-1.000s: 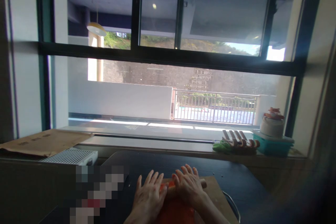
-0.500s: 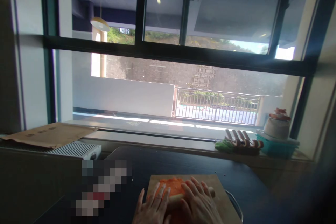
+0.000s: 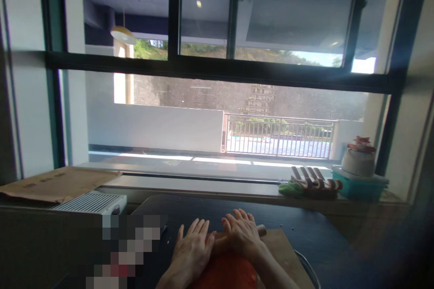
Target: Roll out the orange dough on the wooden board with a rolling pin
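A wooden rolling pin (image 3: 222,244) lies crosswise near the far edge of a wooden board (image 3: 278,253). My left hand (image 3: 192,248) rests flat at its left end, fingers stretched forward and open. Farther right, my right hand (image 3: 242,234) lies over the pin, palm down, also open with straight fingers; the pin's right end sticks out beyond it. Below the pin, between my forearms, spreads a flattened piece of orange dough (image 3: 225,273). My hands and wrists cover parts of the dough, the pin and the board.
The board lies on a dark table (image 3: 325,239); a curved metal handle (image 3: 308,266) shows at its right. On the windowsill are a dark rack (image 3: 315,183), green cloth (image 3: 290,188) and teal box (image 3: 359,185). Brown paper (image 3: 61,183) lies at left. A blurred patch hides something left.
Both hands and the rolling pin have moved forward to the board's far edge. More of the orange dough now shows on the near side of the pin. The view has shifted slightly.
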Motion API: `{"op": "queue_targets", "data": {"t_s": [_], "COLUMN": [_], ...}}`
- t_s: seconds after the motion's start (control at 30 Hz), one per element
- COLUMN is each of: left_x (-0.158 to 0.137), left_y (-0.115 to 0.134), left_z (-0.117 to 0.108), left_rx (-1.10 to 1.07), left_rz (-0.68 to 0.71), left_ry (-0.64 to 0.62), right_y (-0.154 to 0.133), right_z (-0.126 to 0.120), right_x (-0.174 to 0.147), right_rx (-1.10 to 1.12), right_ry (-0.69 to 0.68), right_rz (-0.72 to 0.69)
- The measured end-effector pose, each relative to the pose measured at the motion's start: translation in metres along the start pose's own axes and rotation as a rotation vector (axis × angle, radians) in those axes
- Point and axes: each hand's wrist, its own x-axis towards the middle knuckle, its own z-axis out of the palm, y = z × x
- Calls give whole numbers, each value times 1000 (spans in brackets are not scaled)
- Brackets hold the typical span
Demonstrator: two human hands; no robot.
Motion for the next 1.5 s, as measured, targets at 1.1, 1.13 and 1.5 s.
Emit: {"op": "queue_targets", "data": {"t_s": [1.1,1.13,1.5], "left_x": [-68,-63,15], "left_y": [-17,-14,8], "left_z": [48,44,7], "left_rx": [45,39,-11], "left_rz": [325,300,80], "left_ry": [170,157,109], "right_y": [49,46,7], "right_z": [30,27,0], "right_x": [-97,-93,-1], "right_rx": [23,26,-1], "right_ry": [113,93,-39], "right_rz": [-273,-254,61]}}
